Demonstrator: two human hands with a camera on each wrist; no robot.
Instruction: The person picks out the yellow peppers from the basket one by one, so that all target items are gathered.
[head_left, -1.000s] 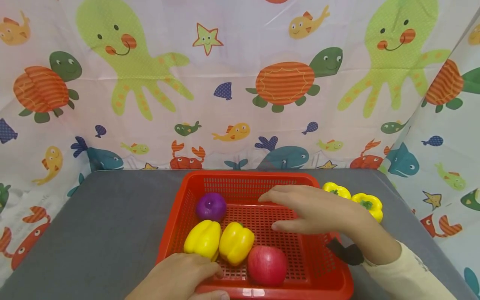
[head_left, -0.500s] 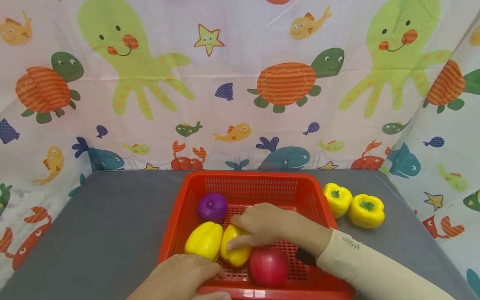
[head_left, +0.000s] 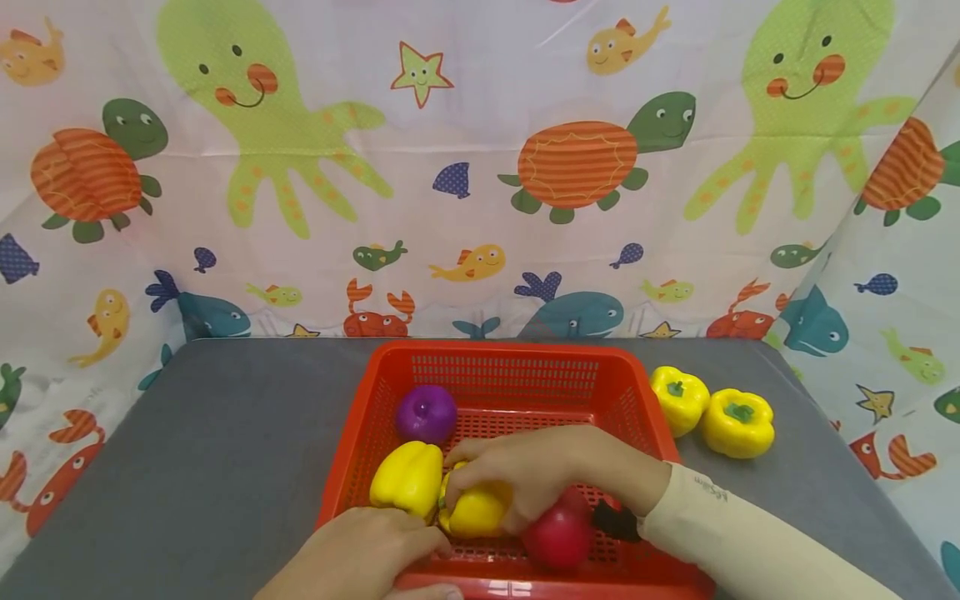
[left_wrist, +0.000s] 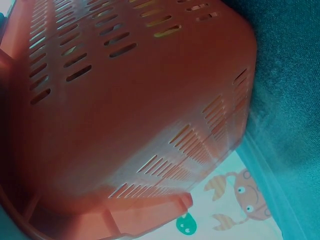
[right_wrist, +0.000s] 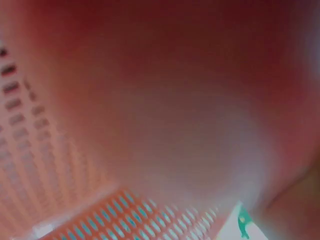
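My right hand (head_left: 536, 471) reaches into the red plastic basket (head_left: 504, 352) and grips a yellow bell pepper (head_left: 480, 510), its fingers curled over the pepper's left side. Beside it lies another yellow bell pepper (head_left: 408, 477). A red apple (head_left: 561, 533) sits under my right wrist, partly covered. Behind the peppers is a purple round fruit or vegetable (head_left: 426, 413). At the front left corner my left hand (head_left: 367, 550) holds the basket's rim. The left wrist view shows the basket's outer wall (left_wrist: 125, 100); a blurred reddish shape fills most of the right wrist view.
Two more yellow bell peppers (head_left: 678, 400) stand on the grey tabletop (head_left: 247, 467), right of the basket. A curtain (head_left: 480, 208) printed with sea animals hangs behind and along both sides.
My right hand has moved left and down from over the basket's right half and taken hold of the pepper, which has turned. The apple has shifted slightly right. My left hand stays put.
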